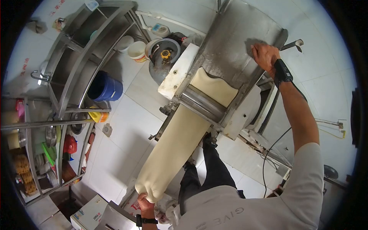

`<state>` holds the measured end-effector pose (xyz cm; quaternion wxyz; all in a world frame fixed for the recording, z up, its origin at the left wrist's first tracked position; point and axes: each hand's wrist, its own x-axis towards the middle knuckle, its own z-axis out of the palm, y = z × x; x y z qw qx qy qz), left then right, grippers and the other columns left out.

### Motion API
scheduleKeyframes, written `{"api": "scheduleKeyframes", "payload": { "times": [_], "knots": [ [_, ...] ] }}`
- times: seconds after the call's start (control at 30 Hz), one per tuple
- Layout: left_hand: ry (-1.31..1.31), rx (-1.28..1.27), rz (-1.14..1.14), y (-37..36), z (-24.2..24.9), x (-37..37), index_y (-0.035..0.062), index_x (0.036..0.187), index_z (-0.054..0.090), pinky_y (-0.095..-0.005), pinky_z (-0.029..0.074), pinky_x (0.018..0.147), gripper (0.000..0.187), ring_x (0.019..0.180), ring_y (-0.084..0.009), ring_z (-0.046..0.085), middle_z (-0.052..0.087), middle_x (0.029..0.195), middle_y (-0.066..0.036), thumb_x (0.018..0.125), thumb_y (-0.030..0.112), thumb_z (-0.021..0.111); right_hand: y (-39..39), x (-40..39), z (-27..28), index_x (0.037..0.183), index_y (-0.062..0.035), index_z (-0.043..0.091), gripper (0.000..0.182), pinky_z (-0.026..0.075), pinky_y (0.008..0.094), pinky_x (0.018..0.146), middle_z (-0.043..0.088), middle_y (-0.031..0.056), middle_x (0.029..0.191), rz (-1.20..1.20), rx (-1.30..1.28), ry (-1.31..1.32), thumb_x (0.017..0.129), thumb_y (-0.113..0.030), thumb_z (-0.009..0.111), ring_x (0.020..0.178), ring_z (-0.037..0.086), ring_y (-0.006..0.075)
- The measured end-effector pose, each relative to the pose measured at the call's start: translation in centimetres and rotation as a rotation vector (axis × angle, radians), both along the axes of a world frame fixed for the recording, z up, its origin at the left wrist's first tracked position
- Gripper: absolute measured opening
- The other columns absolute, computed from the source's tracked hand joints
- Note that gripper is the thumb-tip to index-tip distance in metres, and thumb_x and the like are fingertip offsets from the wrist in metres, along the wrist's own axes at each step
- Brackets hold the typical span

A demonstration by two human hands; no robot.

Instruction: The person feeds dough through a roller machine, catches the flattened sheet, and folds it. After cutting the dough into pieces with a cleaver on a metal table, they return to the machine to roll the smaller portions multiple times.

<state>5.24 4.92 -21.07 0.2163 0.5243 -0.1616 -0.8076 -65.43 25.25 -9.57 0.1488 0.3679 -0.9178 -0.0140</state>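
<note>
A long, smooth sheet of pale dough (174, 145) runs through the metal roller (203, 102) of a machine. Its short upper end lies wavy on the steel tray (241, 34) above the roller. At the sheet's lower end, my left hand (145, 202) grips the bunched dough edge with the fingers closed. My right hand (264, 57) is at the tray's right side, up and right of the roller, with its fingers curled; whether it holds anything is hidden.
Steel sinks (82, 50) stand at upper left, with a blue bucket (105, 87) beside them. A gas cylinder (163, 65) is left of the machine. Shelves with bowls (51, 136) are at far left. A black cable (268, 157) hangs at right.
</note>
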Motion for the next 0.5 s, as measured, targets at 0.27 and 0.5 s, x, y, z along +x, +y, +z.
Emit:
{"api": "scheduleKeyframes", "payload": {
  "times": [0.27, 0.5],
  "knots": [
    [-0.024, -0.031, 0.077, -0.2, 2.0, 4.7, -0.0005, 0.13, 0.051, -0.0488, 0.046, 0.101, 0.067, 0.115, -0.0354, 0.057, 0.058, 0.124, -0.017, 0.063, 0.005, 0.052, 0.3, -0.1, -0.1, 0.081, -0.0066, 0.064, 0.027, 0.052, 0.0444, 0.063, 0.066, 0.0159, 0.076, 0.012, -0.029, 0.04, 0.094, -0.027, 0.053, 0.07, 0.065, 0.0369],
    [-0.055, -0.048, 0.098, 0.5, 7.0, 6.2, -0.0024, 0.128, 0.052, -0.0477, 0.049, 0.097, 0.064, 0.11, -0.0355, 0.06, 0.061, 0.118, -0.016, 0.064, 0.007, 0.053, 0.2, 0.3, 0.1, 0.078, -0.0062, 0.065, 0.032, 0.052, 0.0465, 0.063, 0.065, 0.0169, 0.075, -0.029, -0.069, -0.013, 0.094, -0.03, 0.052, 0.071, 0.064, 0.0385]
  ]
}}
